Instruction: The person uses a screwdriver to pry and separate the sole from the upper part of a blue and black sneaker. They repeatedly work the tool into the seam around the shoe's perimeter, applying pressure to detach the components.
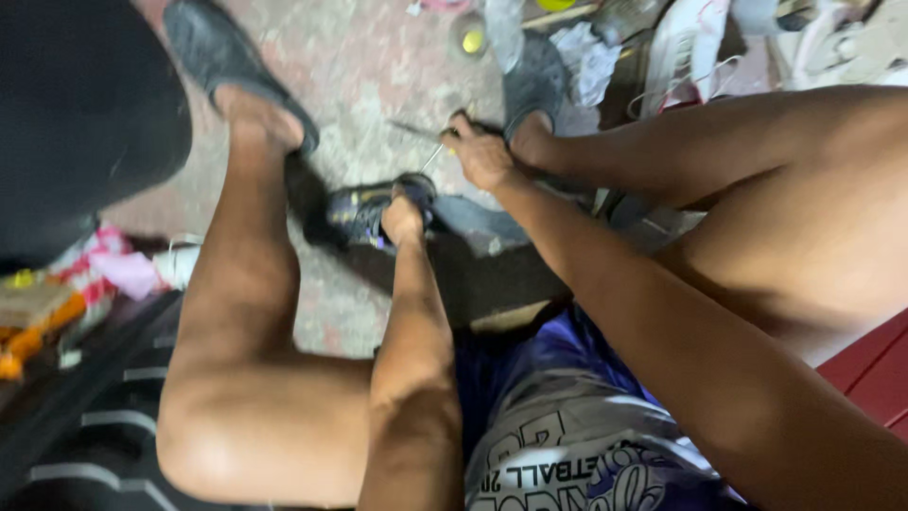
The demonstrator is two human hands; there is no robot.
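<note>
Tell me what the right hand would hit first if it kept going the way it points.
Probably the thin dark tool at its fingertips, then bare concrete floor. The right hand points up-left in the picture; blur leaves depth unclear.

Dim, warm light is falling from above, brightening the thighs and forearms while the concrete floor (378,85) is lying grey and flat. Motion blur is softening the whole frame, most heavily on the left hand (403,220), right hand (480,153) and dark shoe (374,210). Deep shadow is swallowing the upper-left corner and lower-left edge.
</note>
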